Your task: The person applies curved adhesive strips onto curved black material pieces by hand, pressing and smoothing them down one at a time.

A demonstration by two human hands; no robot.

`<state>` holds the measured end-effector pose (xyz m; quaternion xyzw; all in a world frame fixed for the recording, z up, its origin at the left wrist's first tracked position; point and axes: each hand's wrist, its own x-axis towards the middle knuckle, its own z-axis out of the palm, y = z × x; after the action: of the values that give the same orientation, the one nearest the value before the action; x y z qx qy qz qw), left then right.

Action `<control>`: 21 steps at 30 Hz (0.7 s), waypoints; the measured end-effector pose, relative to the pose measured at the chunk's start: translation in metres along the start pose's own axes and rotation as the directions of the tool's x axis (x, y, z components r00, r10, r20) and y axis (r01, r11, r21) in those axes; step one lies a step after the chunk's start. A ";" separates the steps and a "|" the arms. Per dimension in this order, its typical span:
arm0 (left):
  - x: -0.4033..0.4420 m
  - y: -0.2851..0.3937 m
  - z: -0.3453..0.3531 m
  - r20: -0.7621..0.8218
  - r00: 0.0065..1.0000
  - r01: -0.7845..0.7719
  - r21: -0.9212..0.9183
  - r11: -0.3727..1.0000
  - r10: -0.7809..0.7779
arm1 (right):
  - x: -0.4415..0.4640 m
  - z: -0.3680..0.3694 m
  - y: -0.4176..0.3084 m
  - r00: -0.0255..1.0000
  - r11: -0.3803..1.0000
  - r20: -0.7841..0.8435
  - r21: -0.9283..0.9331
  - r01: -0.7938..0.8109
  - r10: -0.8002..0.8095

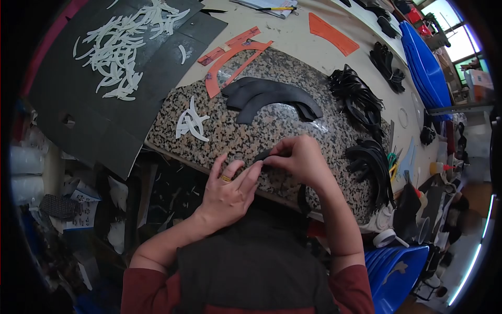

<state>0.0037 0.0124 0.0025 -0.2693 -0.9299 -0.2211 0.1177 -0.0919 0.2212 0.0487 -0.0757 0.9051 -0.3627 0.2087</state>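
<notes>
Near the front edge of the granite slab (pixel 219 133), my right hand (pixel 302 159) pinches a small black curved strip (pixel 265 155) between thumb and fingertips. My left hand (pixel 230 189), with a ring on one finger, presses its fingertips on the same piece from the other side. Most of the strip is hidden by my fingers. Beyond them lies a fanned stack of wide black curved pieces (pixel 272 97). To the left rests a small pile of white curved strips (pixel 192 123).
A dark board (pixel 68 112) at left carries a heap of white strips (pixel 117 57). Orange templates (pixel 212 78) lie at the slab's back edge. Bundles of black strips (pixel 361 94) lie along the right, near scissors (pixel 393 162). A blue bin (pixel 400 277) stands low at right.
</notes>
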 end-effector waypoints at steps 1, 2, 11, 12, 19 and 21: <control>0.000 0.001 0.001 0.007 1.000 -0.002 0.019 1.000 0.002 | -0.011 -0.001 -0.003 0.996 0.996 -0.068 -0.078 0.051 -0.057; 0.001 0.003 0.002 0.013 1.000 -0.002 0.037 0.999 0.002 | -0.026 -0.003 -0.005 0.985 0.982 -0.129 -0.160 0.097 -0.118; 0.007 0.010 0.007 0.003 1.000 0.008 0.057 0.998 -0.008 | -0.047 -0.015 0.032 0.966 0.993 -0.246 0.100 -0.059 0.082; 0.009 0.011 0.007 0.011 1.000 0.009 0.057 0.998 -0.010 | -0.045 -0.016 0.033 0.965 0.990 -0.240 0.110 -0.086 0.110; 0.039 0.015 0.013 0.107 0.991 -0.058 -0.163 0.985 0.076 | -0.034 -0.010 0.038 0.948 0.986 -0.274 0.008 -0.169 0.165; 0.041 0.016 0.017 0.109 0.986 -0.097 -0.217 0.971 0.123 | -0.043 -0.015 0.040 0.948 0.984 -0.283 -0.058 -0.167 0.144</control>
<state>-0.0233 0.0512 0.0067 -0.3446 -0.8902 -0.2948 0.0434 -0.0589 0.2719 0.0446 0.0391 0.9426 -0.3147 0.1045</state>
